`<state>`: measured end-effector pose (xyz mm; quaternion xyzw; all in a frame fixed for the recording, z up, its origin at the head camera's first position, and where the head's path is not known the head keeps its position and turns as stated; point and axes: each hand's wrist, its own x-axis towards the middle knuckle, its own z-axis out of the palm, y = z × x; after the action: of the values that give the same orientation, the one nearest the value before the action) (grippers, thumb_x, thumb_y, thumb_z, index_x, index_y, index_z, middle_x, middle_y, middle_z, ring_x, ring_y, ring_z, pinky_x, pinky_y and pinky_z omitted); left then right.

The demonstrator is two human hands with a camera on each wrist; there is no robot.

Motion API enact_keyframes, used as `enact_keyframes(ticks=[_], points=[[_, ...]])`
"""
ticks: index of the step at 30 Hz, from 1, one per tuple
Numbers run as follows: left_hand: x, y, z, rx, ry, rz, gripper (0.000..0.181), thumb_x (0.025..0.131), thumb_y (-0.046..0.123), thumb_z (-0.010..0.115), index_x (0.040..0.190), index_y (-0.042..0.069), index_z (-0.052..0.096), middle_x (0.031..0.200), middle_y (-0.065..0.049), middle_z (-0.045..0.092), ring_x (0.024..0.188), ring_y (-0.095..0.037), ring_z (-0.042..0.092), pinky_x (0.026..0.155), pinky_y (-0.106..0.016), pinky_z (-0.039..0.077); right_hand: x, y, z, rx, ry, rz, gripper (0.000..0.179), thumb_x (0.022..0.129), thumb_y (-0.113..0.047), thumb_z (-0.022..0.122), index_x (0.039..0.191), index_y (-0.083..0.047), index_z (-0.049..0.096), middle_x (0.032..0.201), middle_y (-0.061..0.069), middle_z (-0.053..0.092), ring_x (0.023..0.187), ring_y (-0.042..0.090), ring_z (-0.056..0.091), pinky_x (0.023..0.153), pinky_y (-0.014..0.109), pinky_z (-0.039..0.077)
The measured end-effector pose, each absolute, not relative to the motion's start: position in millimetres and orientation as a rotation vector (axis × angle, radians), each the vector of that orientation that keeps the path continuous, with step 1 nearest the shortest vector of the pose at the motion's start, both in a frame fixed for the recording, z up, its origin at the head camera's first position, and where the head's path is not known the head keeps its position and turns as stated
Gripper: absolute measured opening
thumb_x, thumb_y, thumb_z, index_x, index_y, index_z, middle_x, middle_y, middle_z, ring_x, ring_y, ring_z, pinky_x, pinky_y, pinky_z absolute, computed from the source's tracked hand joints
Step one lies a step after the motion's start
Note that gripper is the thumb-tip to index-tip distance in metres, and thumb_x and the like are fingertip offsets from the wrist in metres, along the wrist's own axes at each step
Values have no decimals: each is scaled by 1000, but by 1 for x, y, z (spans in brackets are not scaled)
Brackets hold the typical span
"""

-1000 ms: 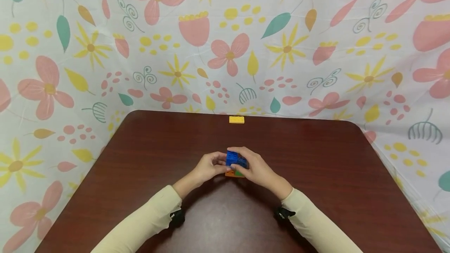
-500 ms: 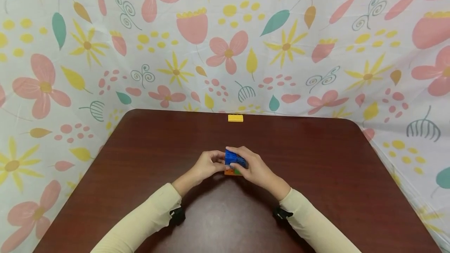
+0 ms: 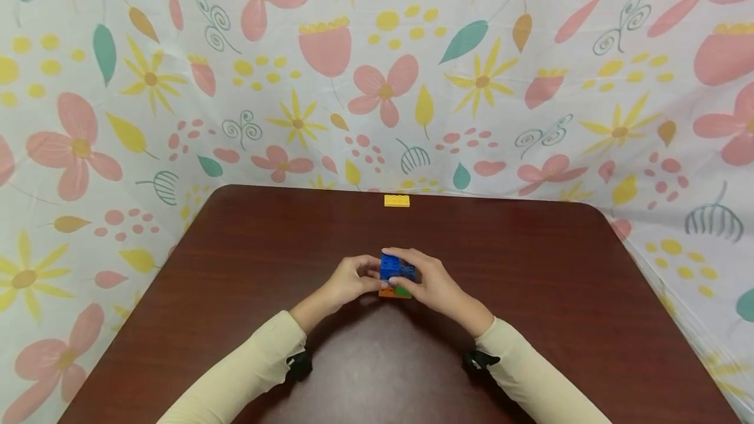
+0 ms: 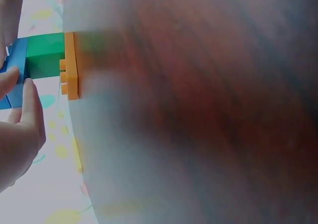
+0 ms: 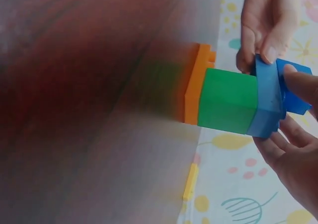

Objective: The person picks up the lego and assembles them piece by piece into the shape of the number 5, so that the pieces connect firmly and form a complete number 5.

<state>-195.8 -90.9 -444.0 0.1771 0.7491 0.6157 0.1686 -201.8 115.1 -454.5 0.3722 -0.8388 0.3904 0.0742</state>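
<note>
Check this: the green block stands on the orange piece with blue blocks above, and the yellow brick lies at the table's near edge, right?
Not quite: the yellow brick lies at the far edge of the table, as the head view shows. The green block stands on the orange piece, with blue blocks above.

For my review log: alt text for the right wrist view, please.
Right hand and left hand hold two blue plastic bricks atop a boxy green plastic brick on a flat orange plastic plate. Beyond, a flat yellow plastic brick lies on the brown table.
</note>
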Motion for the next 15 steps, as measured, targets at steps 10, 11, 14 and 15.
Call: enact_keyframes(ticks=[10, 11, 14, 15], points=[[-196, -87, -446, 480, 2118, 1783, 30, 77, 5, 67, 105, 1, 58, 93, -18, 61, 85, -25, 58, 72, -38, 50, -207, 131, -420, 1143, -2611, 1398, 41, 85, -17, 59, 124, -9, 49, 116, 7, 54, 104, 26, 53, 83, 45, 44], [-196, -87, -446, 481, 2120, 1785, 30, 77, 5, 67, 105, 0, 58, 93, -18, 61, 85, -26, 57, 71, -35, 50, -208, 133, -415, 1122, -2612, 1412, 38, 86, -16, 58, 122, -8, 50, 116, 8, 55, 104, 26, 53, 84, 46, 43], [-195, -86, -447, 479, 2129, 1787, 31, 76, 4, 67, 106, -1, 58, 93, -18, 61, 87, -27, 57, 68, -29, 50, -216, 139, -404, 1021, -2639, 1452, 34, 89, -17, 54, 121, -9, 51, 117, 10, 55, 105, 24, 53, 84, 43, 44], [-194, -86, -447, 476, 2134, 1787, 32, 76, 4, 67, 106, 0, 57, 93, -18, 60, 87, -28, 56, 67, -28, 50, -219, 141, -402, 988, -2644, 1475, 34, 89, -18, 53, 122, -9, 51, 118, 11, 54, 105, 23, 53, 84, 41, 45]])
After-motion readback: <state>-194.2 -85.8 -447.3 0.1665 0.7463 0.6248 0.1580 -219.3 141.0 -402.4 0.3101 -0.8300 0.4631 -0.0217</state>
